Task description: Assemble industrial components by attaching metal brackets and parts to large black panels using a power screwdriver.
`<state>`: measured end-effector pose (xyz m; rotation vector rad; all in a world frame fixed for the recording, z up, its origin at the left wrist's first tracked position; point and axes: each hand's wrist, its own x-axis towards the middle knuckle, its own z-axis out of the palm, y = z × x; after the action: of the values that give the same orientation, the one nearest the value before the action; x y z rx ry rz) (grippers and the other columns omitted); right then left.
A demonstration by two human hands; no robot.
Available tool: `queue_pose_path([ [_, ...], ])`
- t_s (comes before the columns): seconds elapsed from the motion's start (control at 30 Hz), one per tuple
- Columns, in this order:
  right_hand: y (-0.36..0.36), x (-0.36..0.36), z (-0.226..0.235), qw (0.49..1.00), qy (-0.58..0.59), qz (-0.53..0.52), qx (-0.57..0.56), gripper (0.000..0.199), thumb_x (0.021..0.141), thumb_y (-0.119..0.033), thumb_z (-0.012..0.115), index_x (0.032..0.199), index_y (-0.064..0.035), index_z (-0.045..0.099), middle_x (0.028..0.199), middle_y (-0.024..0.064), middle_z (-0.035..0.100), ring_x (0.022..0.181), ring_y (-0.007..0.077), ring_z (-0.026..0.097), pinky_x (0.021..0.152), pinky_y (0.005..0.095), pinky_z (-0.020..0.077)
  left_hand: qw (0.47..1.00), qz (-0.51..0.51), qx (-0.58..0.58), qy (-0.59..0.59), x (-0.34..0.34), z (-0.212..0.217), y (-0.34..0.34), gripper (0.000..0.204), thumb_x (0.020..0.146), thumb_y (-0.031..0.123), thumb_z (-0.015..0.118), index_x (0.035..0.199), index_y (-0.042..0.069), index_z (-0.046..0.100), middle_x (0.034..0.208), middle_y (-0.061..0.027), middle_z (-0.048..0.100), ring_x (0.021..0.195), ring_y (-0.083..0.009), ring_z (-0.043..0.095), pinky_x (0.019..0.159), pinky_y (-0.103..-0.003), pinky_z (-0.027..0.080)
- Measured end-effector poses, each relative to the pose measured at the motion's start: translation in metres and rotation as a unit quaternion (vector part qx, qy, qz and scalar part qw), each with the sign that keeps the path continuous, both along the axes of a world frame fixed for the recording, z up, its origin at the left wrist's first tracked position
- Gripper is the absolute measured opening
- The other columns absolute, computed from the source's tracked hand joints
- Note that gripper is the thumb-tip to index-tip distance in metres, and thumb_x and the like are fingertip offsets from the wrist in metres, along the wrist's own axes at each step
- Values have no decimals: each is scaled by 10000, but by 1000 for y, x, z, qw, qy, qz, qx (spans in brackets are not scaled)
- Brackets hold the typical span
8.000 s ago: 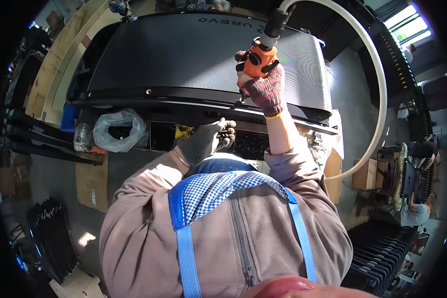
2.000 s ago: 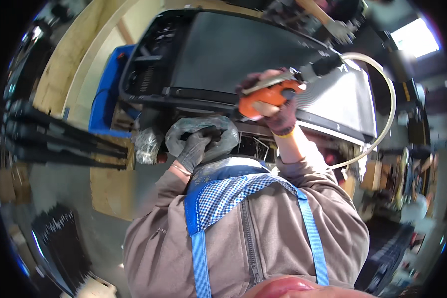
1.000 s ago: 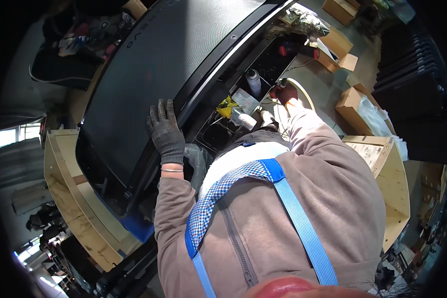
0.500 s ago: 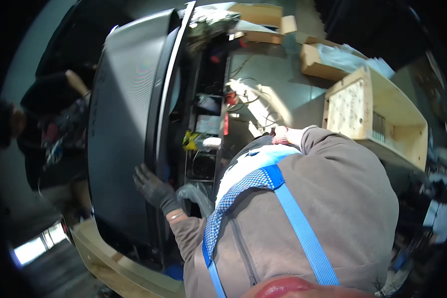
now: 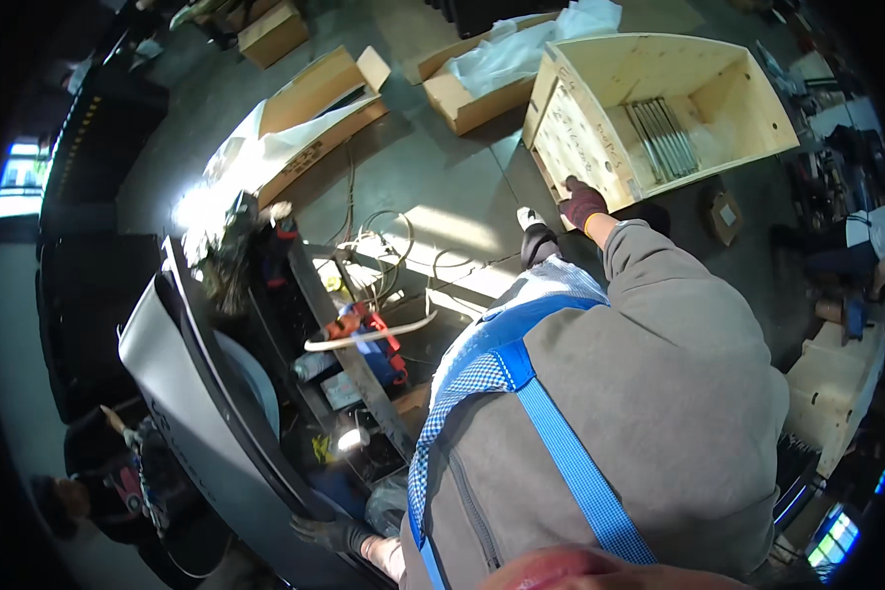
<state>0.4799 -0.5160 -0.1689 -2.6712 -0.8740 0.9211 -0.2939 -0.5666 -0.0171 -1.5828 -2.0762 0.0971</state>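
Observation:
At the lower left, my left hand (image 5: 329,534) in a dark grey glove lies with outstretched fingers on the edge of a large, curved grey panel (image 5: 192,413). Its fingertips are partly lost against the dark edge. My right hand (image 5: 582,200), in a dark red glove, reaches out to the near corner of an open wooden crate (image 5: 649,108). Its fingers look apart and nothing shows in them; whether they touch the wood I cannot tell. Several metal rods (image 5: 662,138) lie inside the crate.
Beside the panel stands a cart (image 5: 349,364) with tools and a bottle on it. Looped cables (image 5: 393,251) trail over the floor. Cardboard boxes (image 5: 320,138) with plastic wrapping lie at the back. Another person (image 5: 118,472) is at the far left.
My view has swung to the right, bringing the crate nearer the middle. My right hand has moved out from in front of my body toward the crate. My left hand stays on the panel.

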Motion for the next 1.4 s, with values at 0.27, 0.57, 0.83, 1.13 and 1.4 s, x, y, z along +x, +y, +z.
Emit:
queue_pose_path([
  [0.27, -31, 275, -66, 966, -118, -223, 62, 403, 766, -247, 643, 1149, -139, 580, 1194, 143, 609, 1098, 338, 580, 908, 415, 467, 997, 20, -62, -35, 195, 2, 125, 557, 843, 168, 573, 1362, 38, 415, 1367, -147, 468, 1257, -342, 431, 1054, -425, 368],
  [0.57, -115, 431, -192, 928, 89, -262, -248, 430, 889, -379, 426, 1180, -123, 612, 1223, 153, 608, 1129, 331, 576, 957, 438, 451, 894, -334, -282, -103, 650, -18, 366, 555, 924, 262, 538, 1387, -5, 386, 1416, -209, 419, 1333, -378, 354, 1103, -467, 285],
  [0.83, -173, 509, -260, 881, 200, -345, -253, 483, 915, -398, 386, 1222, -93, 602, 1297, 137, 568, 1173, 331, 553, 974, 448, 439, 607, -708, -356, -51, 1127, -151, 381, 700, 849, 394, 641, 1369, -13, 408, 1412, -231, 405, 1324, -446, 324, 1097, -484, 275],
  [1.13, -188, 569, -371, 792, 177, -537, -231, 550, 849, -449, 523, 1281, -109, 561, 1340, 152, 532, 1192, 344, 537, 1004, 424, 422, 541, -710, -426, -147, 1332, -220, 320, 749, 770, 379, 728, 1338, -6, 428, 1275, -237, 522, 1206, -385, 484, 1011, -453, 384],
  [1.4, -183, 594, -455, 810, 113, -537, -205, 626, 770, -321, 645, 1346, -138, 483, 1393, 145, 484, 1257, 323, 490, 1021, 378, 415, 610, -612, -483, -140, 1316, -226, 332, 623, 797, 212, 724, 1276, -66, 440, 1077, -245, 603, 981, -361, 612, 848, -392, 480],
])
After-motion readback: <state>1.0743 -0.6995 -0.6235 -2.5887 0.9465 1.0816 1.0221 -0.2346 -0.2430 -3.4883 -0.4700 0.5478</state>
